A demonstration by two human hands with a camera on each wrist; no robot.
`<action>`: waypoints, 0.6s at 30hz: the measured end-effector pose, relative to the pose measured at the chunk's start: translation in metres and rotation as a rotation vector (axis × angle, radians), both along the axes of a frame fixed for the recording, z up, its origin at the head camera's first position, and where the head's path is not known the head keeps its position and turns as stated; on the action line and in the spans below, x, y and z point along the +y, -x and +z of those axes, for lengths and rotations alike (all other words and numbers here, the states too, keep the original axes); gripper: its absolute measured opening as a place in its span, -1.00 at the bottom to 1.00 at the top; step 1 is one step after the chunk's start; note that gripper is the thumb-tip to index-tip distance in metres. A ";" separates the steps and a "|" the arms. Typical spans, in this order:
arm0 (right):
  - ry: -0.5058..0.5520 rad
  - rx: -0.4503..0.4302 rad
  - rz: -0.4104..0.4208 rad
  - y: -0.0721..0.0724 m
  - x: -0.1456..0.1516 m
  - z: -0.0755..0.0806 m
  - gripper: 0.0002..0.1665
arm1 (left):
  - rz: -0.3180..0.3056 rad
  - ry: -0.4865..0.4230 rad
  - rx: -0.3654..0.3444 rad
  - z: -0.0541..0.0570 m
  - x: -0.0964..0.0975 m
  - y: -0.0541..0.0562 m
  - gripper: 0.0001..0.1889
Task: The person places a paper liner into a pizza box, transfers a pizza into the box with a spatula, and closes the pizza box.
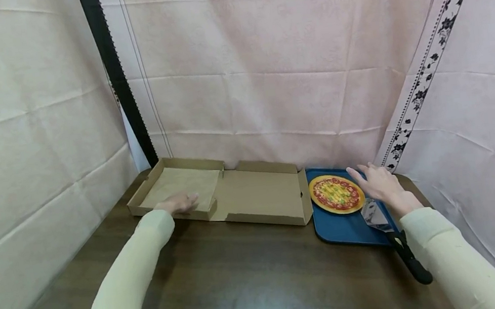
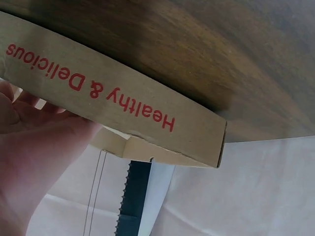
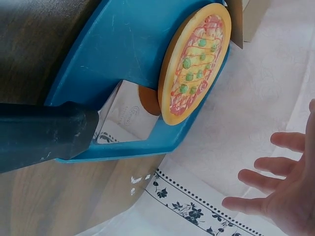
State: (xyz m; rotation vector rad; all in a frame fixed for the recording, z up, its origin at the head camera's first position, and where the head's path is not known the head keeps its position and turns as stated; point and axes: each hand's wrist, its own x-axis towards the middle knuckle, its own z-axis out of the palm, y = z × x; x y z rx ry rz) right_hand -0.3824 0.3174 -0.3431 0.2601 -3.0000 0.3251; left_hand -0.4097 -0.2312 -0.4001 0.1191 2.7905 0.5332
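A cardboard pizza box [image 1: 262,186] lies opened flat on the table, its left half lined with a sheet of brown paper [image 1: 182,182]. My left hand [image 1: 177,203] reaches over that half's front wall, fingers loosely extended above the paper; the left wrist view shows the fingers partly hidden behind the wall [image 2: 106,81]. At the right, a pizza [image 1: 336,194] rests on a blue tray [image 1: 343,227]. A pizza server [image 1: 408,256] with a black handle has its metal blade on the tray, against the pizza's edge. My right hand [image 1: 381,182] hovers over the tray's right side, fingers spread, holding nothing.
The brown wooden table [image 1: 243,277] extends in front of the box and tray. Pale cloth curtains [image 1: 243,73] enclose the back and both sides, close behind the box. The server's handle juts past the tray's front right corner, beside my right sleeve [image 1: 446,249].
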 end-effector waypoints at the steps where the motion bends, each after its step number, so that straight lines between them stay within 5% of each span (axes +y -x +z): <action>1: -0.001 -0.001 -0.001 0.000 0.000 0.000 0.00 | 0.001 -0.001 0.001 -0.001 -0.001 0.001 -0.41; 11: -0.006 0.016 0.003 0.000 -0.001 0.001 -0.04 | -0.010 0.018 0.035 -0.002 -0.003 0.002 -0.40; 18: -0.038 0.069 0.020 -0.003 0.003 0.003 -0.13 | -0.080 0.068 0.198 0.010 0.016 0.003 -0.46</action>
